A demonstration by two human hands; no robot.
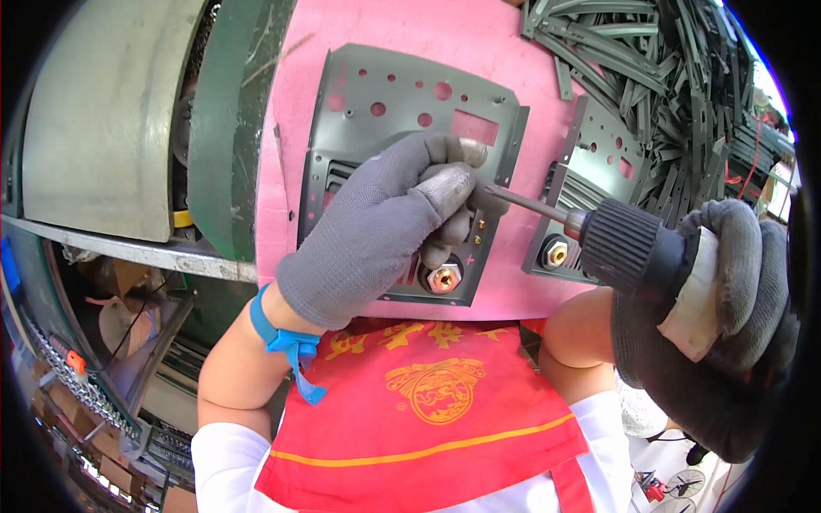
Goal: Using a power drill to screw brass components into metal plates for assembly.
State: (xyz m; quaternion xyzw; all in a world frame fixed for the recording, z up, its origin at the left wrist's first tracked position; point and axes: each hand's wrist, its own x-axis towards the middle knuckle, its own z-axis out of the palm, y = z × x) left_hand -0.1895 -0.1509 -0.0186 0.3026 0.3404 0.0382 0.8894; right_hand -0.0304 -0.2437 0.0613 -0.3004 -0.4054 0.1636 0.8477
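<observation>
Left hand (376,231) gloved, fingers pinched around driver bit (522,203) tip, resting on grey panel (402,111). Right hand (727,316) wraps driver (633,248). Panel lies on pink pad (410,34); second panel (590,162) beside. Metal strips (650,51) heaped behind. Green machine (222,111) left.

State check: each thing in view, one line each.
left hand: gloved, fingertips pinching the driver bit at the panel
right hand: gloved, gripping the driver
power screwdriver: bit tilted onto the near panel
near grey panel: flat on the pink pad, brass terminal fitted
second panel: flat, brass terminal fitted
pink pad: under both panels
</observation>
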